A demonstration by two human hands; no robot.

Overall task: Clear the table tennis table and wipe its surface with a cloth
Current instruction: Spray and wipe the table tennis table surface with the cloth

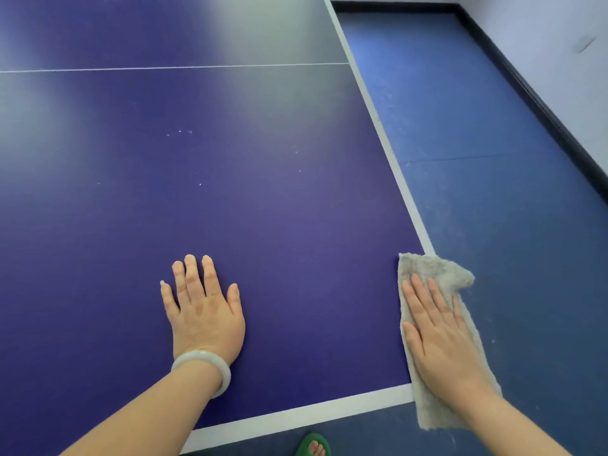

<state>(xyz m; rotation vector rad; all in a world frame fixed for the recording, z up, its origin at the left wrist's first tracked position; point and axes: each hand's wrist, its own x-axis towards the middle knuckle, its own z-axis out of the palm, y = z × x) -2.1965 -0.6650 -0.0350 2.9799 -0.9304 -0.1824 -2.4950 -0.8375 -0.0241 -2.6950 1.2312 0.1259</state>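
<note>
A toe in a green sandal (pixel 314 447) shows on the floor (pixel 493 166) at the near edge of the table tennis counter (pixel 279 199), where a person leans in to wipe. The right grip (pixel 441 334), released and flat with fingers straight and close together, presses a grey cloth (pixel 432 268) onto the counter's near right corner. The cloth lies along the white sideline, its outer side and near end spilling past the edge, which suggests a stroke running along the border. The left grip (pixel 205 311), also released and holding nothing, rests palm down on the blue surface well to the left of the cloth with fingers slightly spread, apparently bracing the lean; a pale bangle (pixel 204 370) circles that wrist. Both forearms reach forward from the near edge. Farther out, small white specks (pixel 179 131) dot the surface short of the thin white line (pixel 164 68). A dark skirting (pixel 526 90) meets the wall (pixel 543 34) at far right.
</note>
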